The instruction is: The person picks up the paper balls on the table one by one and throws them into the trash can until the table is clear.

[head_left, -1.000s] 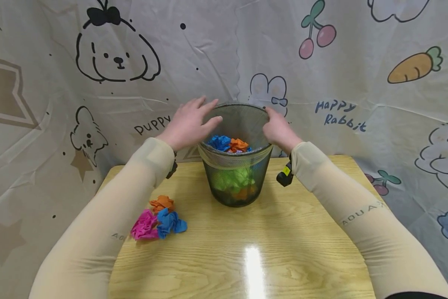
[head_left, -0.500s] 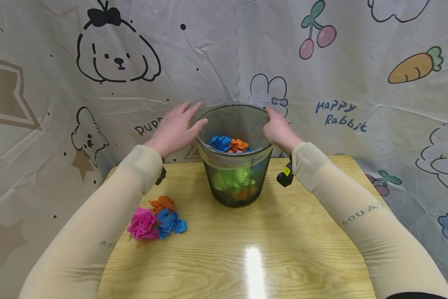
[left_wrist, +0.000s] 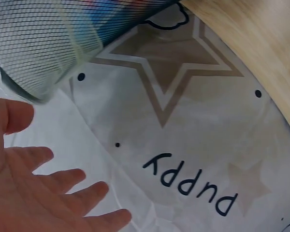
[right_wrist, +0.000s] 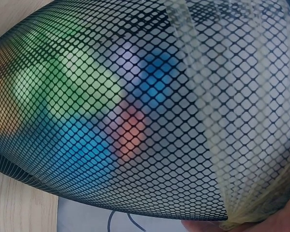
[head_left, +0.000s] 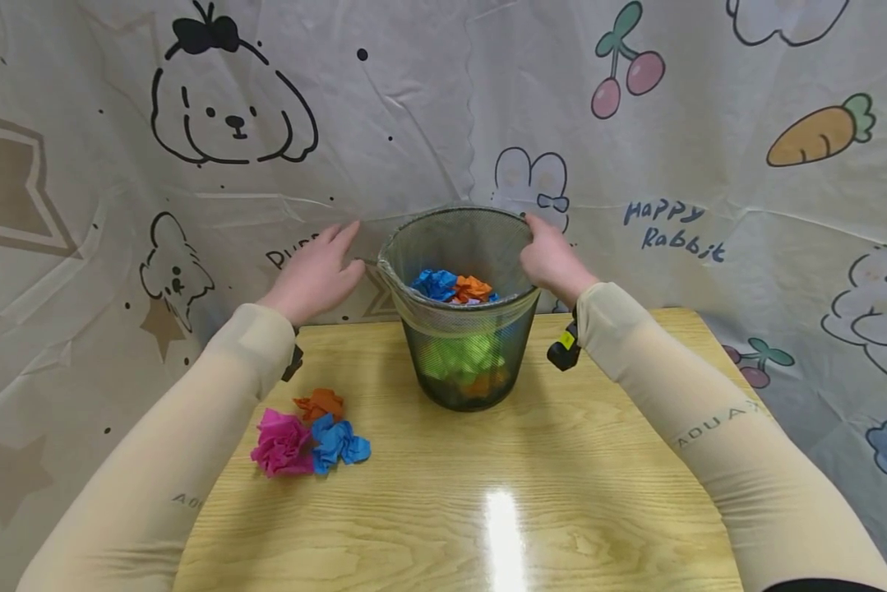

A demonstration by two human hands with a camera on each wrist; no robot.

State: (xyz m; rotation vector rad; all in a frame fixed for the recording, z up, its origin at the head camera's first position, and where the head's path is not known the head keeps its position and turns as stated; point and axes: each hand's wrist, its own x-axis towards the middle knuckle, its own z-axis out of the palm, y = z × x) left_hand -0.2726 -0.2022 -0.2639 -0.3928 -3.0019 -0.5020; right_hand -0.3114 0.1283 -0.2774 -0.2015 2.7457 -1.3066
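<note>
A black mesh wastebasket with a clear plastic liner over its rim stands upright at the back of the table. Crumpled paper balls, including a blue one and an orange one, lie inside. My right hand grips the rim on the right side; in the right wrist view, liner is bunched beside the fingers. To the left of the rim, my left hand is held up with fingers spread, holding nothing. Its thumb is right by the rim.
On the left of the wooden table lies a cluster of crumpled paper: a pink ball, a blue ball and an orange ball. A printed cloth hangs close behind the table.
My left hand has moved left and lower, from over the left of the rim to outside it. My right hand stays at the rim, and the wastebasket has not moved.
</note>
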